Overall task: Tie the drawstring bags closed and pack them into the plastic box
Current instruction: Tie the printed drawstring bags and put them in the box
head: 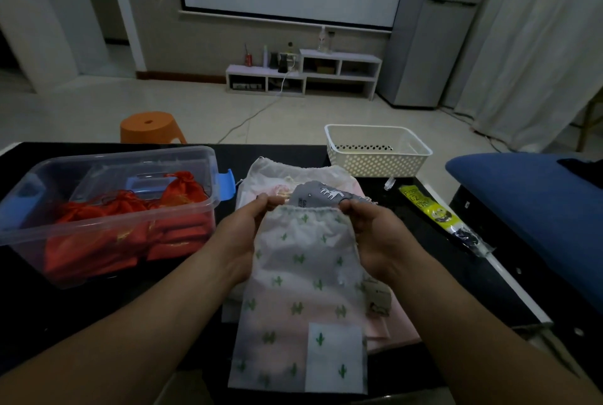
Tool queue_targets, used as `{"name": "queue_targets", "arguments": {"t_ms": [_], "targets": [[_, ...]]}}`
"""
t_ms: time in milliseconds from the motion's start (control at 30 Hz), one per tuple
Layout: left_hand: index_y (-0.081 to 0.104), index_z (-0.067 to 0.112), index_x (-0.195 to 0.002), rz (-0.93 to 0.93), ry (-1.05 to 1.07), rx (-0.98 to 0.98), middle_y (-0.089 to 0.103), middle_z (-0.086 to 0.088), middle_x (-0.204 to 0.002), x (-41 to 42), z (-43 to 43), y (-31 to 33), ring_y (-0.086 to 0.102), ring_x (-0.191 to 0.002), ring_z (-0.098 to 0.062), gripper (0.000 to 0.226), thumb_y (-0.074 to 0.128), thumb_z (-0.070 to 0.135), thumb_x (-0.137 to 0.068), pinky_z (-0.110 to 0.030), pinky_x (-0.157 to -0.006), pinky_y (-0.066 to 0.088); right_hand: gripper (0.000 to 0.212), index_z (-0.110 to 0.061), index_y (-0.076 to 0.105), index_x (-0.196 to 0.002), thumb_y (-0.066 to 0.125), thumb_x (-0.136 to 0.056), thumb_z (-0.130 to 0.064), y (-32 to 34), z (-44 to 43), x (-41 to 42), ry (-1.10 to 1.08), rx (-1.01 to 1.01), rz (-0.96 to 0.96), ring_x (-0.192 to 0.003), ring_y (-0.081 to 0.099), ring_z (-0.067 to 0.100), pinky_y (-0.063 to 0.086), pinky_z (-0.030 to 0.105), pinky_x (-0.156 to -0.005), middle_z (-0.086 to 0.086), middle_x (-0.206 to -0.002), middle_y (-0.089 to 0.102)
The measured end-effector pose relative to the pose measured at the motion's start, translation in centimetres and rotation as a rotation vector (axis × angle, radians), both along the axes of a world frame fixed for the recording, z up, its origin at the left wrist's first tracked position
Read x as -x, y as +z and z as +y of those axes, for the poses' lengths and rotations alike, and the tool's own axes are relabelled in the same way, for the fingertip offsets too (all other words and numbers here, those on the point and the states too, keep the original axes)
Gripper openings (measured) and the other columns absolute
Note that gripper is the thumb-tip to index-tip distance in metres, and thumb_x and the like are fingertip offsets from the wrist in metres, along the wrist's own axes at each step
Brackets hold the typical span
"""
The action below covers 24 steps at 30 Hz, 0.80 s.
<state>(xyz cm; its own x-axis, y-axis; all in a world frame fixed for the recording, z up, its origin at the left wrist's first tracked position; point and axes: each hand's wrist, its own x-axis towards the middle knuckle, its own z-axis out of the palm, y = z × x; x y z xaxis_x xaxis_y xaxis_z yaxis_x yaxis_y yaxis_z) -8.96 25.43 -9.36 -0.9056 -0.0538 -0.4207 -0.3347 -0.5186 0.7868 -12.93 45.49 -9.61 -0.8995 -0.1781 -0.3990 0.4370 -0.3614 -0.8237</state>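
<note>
A translucent white drawstring bag with green cactus prints point(303, 293) lies lengthwise in front of me on the black table. My left hand point(243, 231) pinches the left end of its gathered top hem, and my right hand point(372, 235) pinches the right end. Under it lies a pile of other flat bags: a grey one with white animal prints point(326, 197), a pink one point(398, 323) and a frosted white one point(293, 172). A clear plastic box point(107, 231) with blue latches stands at the left. It holds several tied red pouches point(137, 225).
A white perforated basket point(375, 153) sits at the table's far edge on the right. A yellow-green wrapped packet point(437, 215) lies right of the pile. A blue cushion point(538, 208) borders the table on the right. An orange stool point(150, 127) stands on the floor beyond.
</note>
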Motion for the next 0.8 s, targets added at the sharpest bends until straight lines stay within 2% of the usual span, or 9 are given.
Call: {"name": "queue_targets", "arguments": {"t_ms": [67,133,233,300,367,433,600,733,800], "targets": [[0.065,0.015,-0.077,0.005,0.025,-0.077,0.077,-0.01,-0.098,-0.1,-0.2,0.0,0.076,-0.082,-0.027,0.043,0.043,0.033,-0.11,-0.044,-0.078,0.055,0.011,-0.009,0.071,-0.072,0.065,-0.072,-0.018,0.4,0.6,-0.1,-0.031,0.064,0.01,-0.091,0.061,0.027,0.045,0.04,-0.102,0.011,-0.093,0.068],[0.053,0.015,-0.071,0.032,0.067,-0.15,0.076,-0.011,-0.103,-0.2,-0.4,0.0,0.072,-0.097,-0.029,0.044,0.04,0.03,-0.111,-0.048,-0.09,0.054,0.011,-0.008,0.063,-0.07,0.056,-0.077,-0.014,0.7,1.0,-0.4,-0.114,0.14,-0.025,-0.09,0.064,0.026,0.045,0.038,-0.107,0.009,-0.083,0.066],[0.045,0.017,-0.068,0.056,0.121,-0.263,0.06,-0.004,-0.067,-0.6,-0.6,0.1,0.069,-0.075,-0.026,0.042,0.041,0.027,-0.108,-0.049,-0.092,0.055,0.032,-0.011,0.047,-0.065,0.038,-0.096,-0.013,0.8,1.9,-0.5,-0.226,0.241,-0.079,-0.073,0.06,0.02,0.052,0.041,-0.087,0.004,-0.059,0.051],[0.041,0.019,-0.065,0.042,0.137,-0.256,0.038,0.001,-0.056,-0.7,-0.5,-0.3,0.047,-0.053,-0.017,0.042,0.043,0.025,-0.106,-0.041,-0.074,0.059,0.033,-0.013,0.038,-0.065,0.033,-0.097,-0.01,0.7,2.2,-0.6,-0.27,0.268,-0.104,-0.054,0.043,0.014,0.051,0.038,-0.07,0.001,-0.05,0.035],[0.037,0.022,-0.064,0.034,0.1,-0.137,0.027,0.004,-0.055,-1.0,-0.1,-0.3,0.027,-0.045,-0.013,0.039,0.043,0.021,-0.103,-0.027,-0.051,0.047,0.031,-0.016,0.035,-0.066,0.034,-0.096,-0.009,0.8,1.8,-0.8,-0.272,0.231,-0.119,-0.04,0.032,0.01,0.047,0.03,-0.055,-0.003,-0.05,0.026],[0.035,0.023,-0.062,0.066,0.042,0.035,0.023,0.003,-0.053,-0.9,0.4,-0.3,0.021,-0.043,-0.014,0.04,0.043,0.018,-0.101,-0.025,-0.047,0.035,0.031,-0.017,0.036,-0.066,0.035,-0.096,-0.009,0.8,1.1,-1.2,-0.275,0.156,-0.106,-0.033,0.029,0.01,0.041,0.027,-0.052,-0.004,-0.047,0.025],[0.043,0.018,-0.07,0.193,-0.14,0.547,0.036,0.002,-0.053,-0.6,1.4,1.7,0.033,-0.046,-0.014,0.035,0.042,0.019,-0.105,-0.026,-0.05,0.039,0.023,-0.009,0.054,-0.078,0.048,-0.1,-0.009,1.8,0.2,-1.6,-0.104,-0.184,0.157,-0.059,0.054,0.021,0.056,0.037,-0.067,0.006,-0.061,0.049],[0.054,0.014,-0.087,0.422,-0.385,1.001,0.056,-0.008,-0.081,0.1,2.4,3.5,0.056,-0.072,-0.021,0.029,0.057,0.037,-0.104,-0.036,-0.064,0.056,0.022,-0.006,0.074,-0.097,0.06,-0.103,-0.021,3.2,-0.9,-1.5,0.047,-0.416,0.449,-0.092,0.074,0.027,0.058,0.04,-0.087,0.013,-0.093,0.077],[0.06,0.019,-0.095,0.494,-0.411,1.067,0.067,-0.006,-0.091,0.4,2.9,3.3,0.065,-0.086,-0.024,0.023,0.06,0.041,-0.102,-0.043,-0.077,0.06,0.02,-0.008,0.078,-0.095,0.063,-0.1,-0.02,3.7,-2.0,-1.3,0.087,-0.473,0.562,-0.094,0.075,0.025,0.06,0.039,-0.089,0.012,-0.092,0.078]]}}
